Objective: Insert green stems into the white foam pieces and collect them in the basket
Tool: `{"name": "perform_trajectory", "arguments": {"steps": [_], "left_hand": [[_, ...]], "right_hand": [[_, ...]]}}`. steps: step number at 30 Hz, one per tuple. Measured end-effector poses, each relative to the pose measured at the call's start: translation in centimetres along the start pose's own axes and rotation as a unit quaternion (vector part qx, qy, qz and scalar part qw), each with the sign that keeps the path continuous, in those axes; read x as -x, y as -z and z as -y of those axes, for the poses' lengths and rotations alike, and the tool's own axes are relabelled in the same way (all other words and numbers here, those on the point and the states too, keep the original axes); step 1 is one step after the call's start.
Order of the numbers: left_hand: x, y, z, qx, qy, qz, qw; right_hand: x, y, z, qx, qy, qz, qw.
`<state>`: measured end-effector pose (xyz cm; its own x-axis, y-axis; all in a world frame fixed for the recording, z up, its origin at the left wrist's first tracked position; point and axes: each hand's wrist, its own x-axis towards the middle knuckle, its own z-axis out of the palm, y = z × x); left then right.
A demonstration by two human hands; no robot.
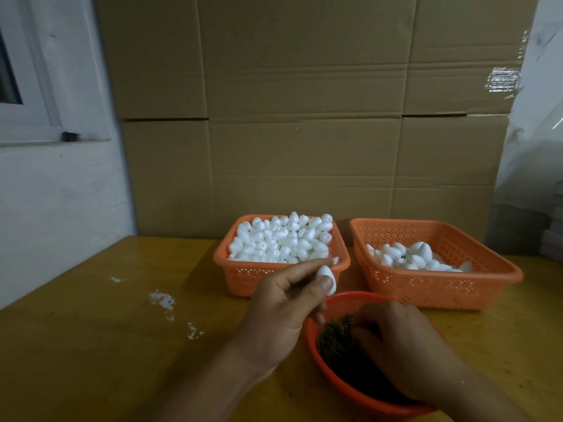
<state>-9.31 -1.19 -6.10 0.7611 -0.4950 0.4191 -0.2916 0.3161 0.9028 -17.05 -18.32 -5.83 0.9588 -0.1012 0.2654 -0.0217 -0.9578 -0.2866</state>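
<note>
- Left hand (283, 303): raised above the bench (100, 345); thumb and fingers pinch one white foam piece (326, 277) at the fingertips; the piece is egg-shaped and sits upright in the pinch, above the near rim of the full basket.
- Right hand (399, 342): lowered into the round orange bowl (341, 385) just right of the left hand; fingers curled down into the green stems (336, 339); whether a stem is actually gripped cannot be told, the fingertips being buried.
- Green stems: a dark green heap inside the bowl, directly below the left hand's fingertips and touching the right hand's fingers; individual stems too dim to separate.
- Full orange basket (243, 274): immediately beyond the left hand; heaped to the rim with loose white foam pieces (280, 239); perforated walls.
- Second orange basket (475, 287): beyond the right hand, just beside the full basket, the two close but apparently apart; holds a shallow layer of white pieces (411, 257) toward its left side; a trace of green shows among them.
- Bench: yellowish wooden surface; white flecks (163, 301) lie well to the left of the left hand.
- Background: flattened cardboard sheets (304, 117) stand beyond both baskets; a white wall with a window frame (36, 86) lies far left; pale plastic wrapping (536, 132) far right.
</note>
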Motion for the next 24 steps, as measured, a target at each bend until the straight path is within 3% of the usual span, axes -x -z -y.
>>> {"name": "perform_trajectory", "arguments": {"steps": [12, 19, 24], "left_hand": [[0.0, 0.3, -1.1, 0.166, 0.069, 0.014, 0.984], [-0.2, 0.5, -0.9, 0.174, 0.106, -0.022, 0.979], [-0.2, 0.6, -0.8, 0.161, 0.12, -0.038, 0.979]], "right_hand": [[0.6, 0.5, 0.7, -0.138, 0.072, -0.144, 0.977], [0.9, 1.1, 1.5, -0.329, 0.085, -0.233, 0.911], [1.1, 1.2, 2.2, -0.4, 0.102, -0.224, 0.883]]}}
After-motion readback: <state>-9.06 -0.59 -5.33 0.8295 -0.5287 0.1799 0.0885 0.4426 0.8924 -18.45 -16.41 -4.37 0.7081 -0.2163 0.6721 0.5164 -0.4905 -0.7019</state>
